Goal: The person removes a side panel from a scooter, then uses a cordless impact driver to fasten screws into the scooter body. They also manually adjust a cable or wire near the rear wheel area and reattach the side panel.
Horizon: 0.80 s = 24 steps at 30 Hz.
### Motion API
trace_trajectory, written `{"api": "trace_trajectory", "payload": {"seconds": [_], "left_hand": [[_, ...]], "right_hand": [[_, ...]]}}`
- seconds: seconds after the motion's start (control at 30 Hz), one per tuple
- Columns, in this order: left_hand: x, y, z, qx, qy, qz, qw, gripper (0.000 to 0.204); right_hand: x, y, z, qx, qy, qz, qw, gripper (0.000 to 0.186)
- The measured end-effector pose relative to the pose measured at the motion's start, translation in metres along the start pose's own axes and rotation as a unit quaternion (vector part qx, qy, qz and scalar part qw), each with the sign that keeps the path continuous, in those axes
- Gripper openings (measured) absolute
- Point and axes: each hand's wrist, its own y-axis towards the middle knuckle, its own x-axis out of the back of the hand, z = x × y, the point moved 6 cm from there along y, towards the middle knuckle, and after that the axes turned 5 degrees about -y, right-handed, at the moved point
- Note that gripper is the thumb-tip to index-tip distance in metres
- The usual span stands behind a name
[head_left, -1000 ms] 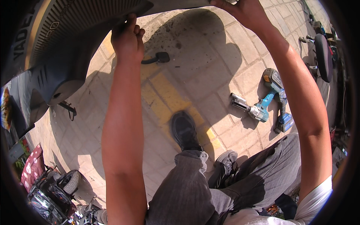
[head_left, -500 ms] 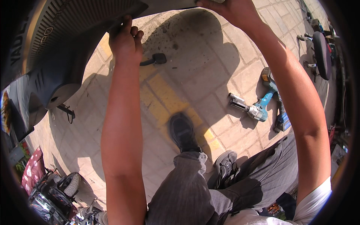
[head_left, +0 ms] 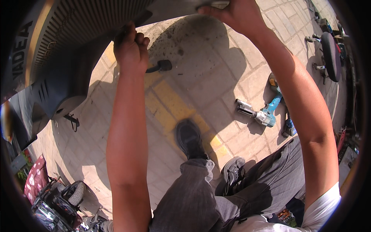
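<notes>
The dark grey body panel of a scooter, ribbed on its side, spans the upper left. At its lower edge, my left hand is closed with curled fingers, gripping the panel from below. Farther right along the same edge, my right hand holds the panel, its thumb lying against the edge; its other fingers are mostly hidden. Past my left wrist a black foot-shaped lever sticks out over the paving.
A teal cordless impact wrench with a socket lies on the paving under my right forearm, a blue battery tool beside it. A round stool lies tipped at the far right. Another vehicle stands lower left.
The panel and both hands have shifted slightly downward in view, toward me. My right hand has also moved a little left. Both hands stay on the panel.
</notes>
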Motion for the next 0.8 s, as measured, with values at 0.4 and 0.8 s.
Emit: {"api": "trace_trajectory", "payload": {"seconds": [0.4,0.8], "left_hand": [[0.002,0.001,-0.001,-0.04,0.015,-0.042,0.998,0.012],[-0.003,-0.002,0.0,-0.039,0.014,-0.045,0.998,0.006]], "right_hand": [[0.007,0.005,-0.006,-0.094,0.071,0.082,0.99,0.084],[0.0,-0.017,-0.046,-0.15,0.211,0.017,0.966,0.08]]}}
